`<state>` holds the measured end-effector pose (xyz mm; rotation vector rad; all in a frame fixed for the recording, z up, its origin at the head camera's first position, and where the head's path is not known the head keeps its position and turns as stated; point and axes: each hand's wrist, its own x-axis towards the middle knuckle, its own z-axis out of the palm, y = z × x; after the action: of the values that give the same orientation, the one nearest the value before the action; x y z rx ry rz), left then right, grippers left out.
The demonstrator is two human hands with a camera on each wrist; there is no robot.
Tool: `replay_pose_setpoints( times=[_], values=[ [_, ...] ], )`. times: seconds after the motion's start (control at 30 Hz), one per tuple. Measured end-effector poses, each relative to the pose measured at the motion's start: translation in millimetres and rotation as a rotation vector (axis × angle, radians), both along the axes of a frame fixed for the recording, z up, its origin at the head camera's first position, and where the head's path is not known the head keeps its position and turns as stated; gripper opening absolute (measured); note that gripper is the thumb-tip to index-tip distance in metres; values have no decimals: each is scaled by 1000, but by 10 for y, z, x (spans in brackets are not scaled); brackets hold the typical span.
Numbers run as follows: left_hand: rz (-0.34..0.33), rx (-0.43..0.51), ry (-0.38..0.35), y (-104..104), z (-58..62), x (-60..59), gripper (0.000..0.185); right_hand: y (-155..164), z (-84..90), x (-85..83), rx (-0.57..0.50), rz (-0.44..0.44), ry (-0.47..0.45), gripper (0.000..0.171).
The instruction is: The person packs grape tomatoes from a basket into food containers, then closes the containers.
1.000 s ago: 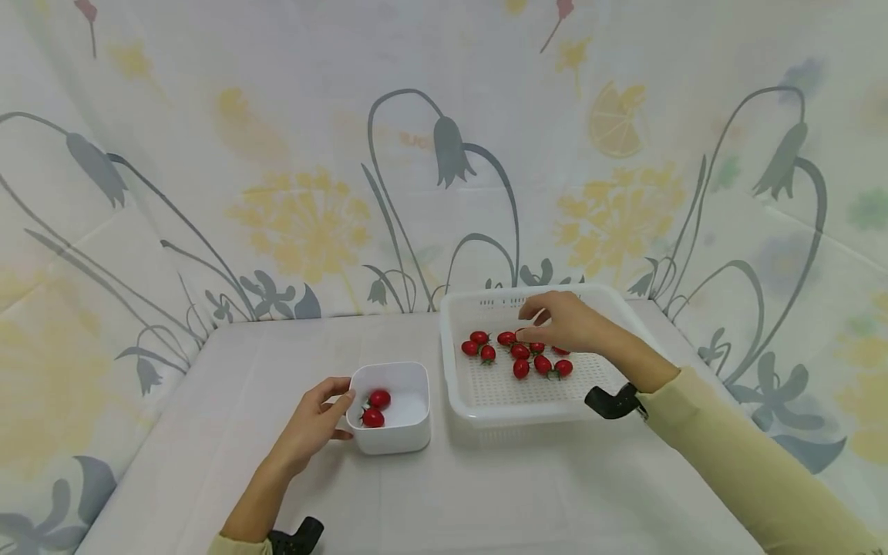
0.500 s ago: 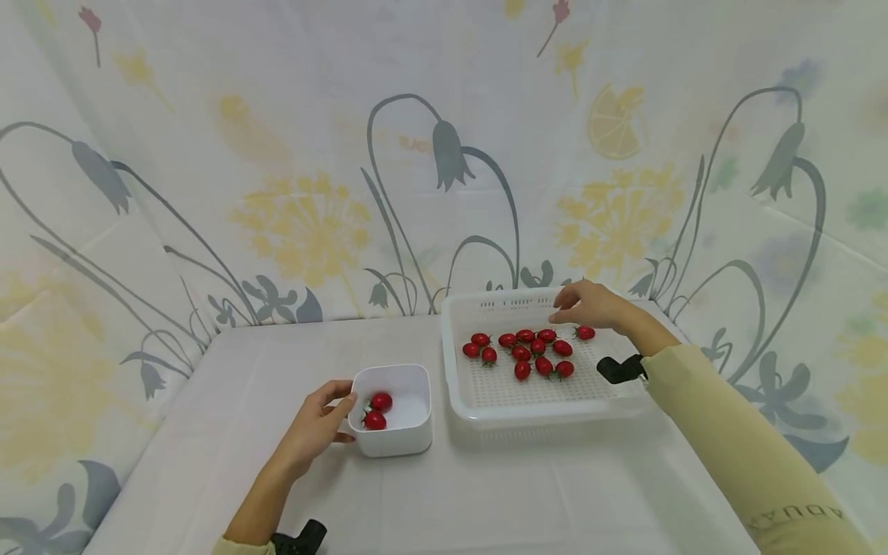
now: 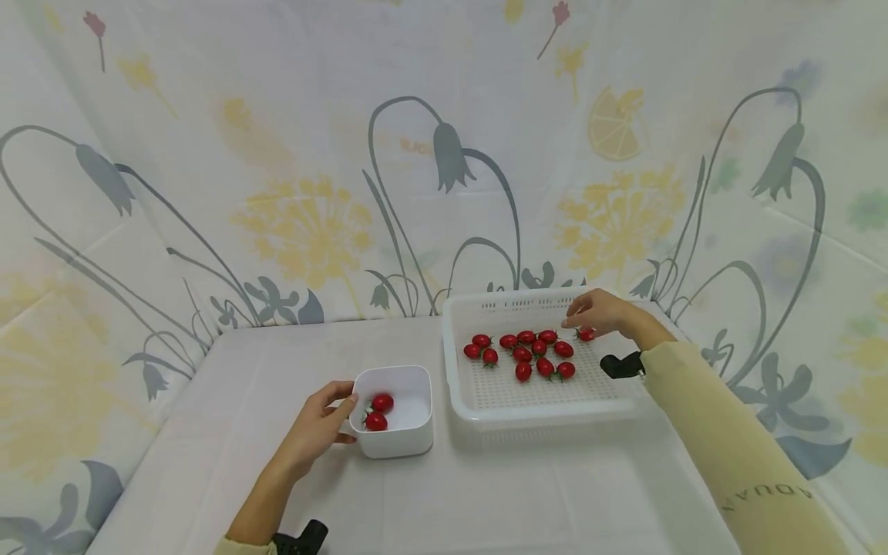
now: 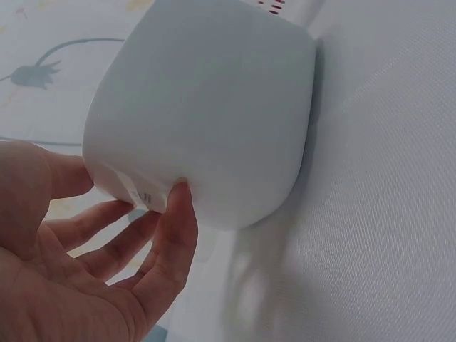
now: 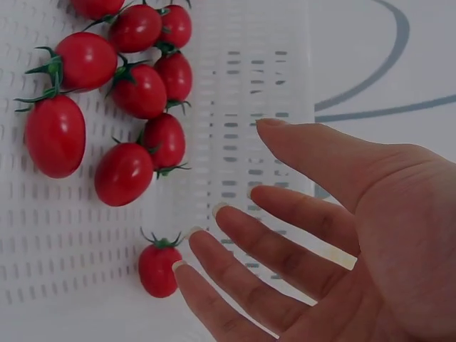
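My left hand (image 3: 314, 425) holds a small white square box (image 3: 397, 442) at its left side; the left wrist view shows fingertips (image 4: 180, 196) bent against the wall. Two cherry tomatoes (image 3: 382, 402) with green stems lie inside it. Over the right part of a white perforated basket (image 3: 530, 414) hovers my right hand (image 3: 605, 312), holding nothing. Its fingers are spread and slightly bent in the right wrist view. A lone cherry tomato (image 5: 157, 271) lies close to one fingertip; whether they touch I cannot tell.
Several more cherry tomatoes (image 3: 539, 348) lie grouped in the basket's middle, and a smaller cluster (image 3: 489, 357) sits to their left. Box and basket stand side by side on a white-covered table (image 3: 499, 493). Behind hangs a flower-printed cloth (image 3: 312, 116).
My right hand has shifted right across the basket, uncovering the middle tomatoes, then lowered over the lone tomato at the right. The left hand stays at the box.
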<state>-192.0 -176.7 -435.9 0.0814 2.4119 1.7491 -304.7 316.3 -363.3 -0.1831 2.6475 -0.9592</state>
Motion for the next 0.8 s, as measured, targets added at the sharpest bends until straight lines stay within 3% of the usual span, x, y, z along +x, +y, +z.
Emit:
replay_pose_setpoints(
  times=[0.53, 0.8],
  values=[
    [11, -13, -8, 10, -4, 7, 37, 18, -345, -71, -55, -43, -209, 44],
    [13, -20, -7, 12, 5, -1, 37, -39, -417, -120, -37, -39, -233, 41]
  ],
)
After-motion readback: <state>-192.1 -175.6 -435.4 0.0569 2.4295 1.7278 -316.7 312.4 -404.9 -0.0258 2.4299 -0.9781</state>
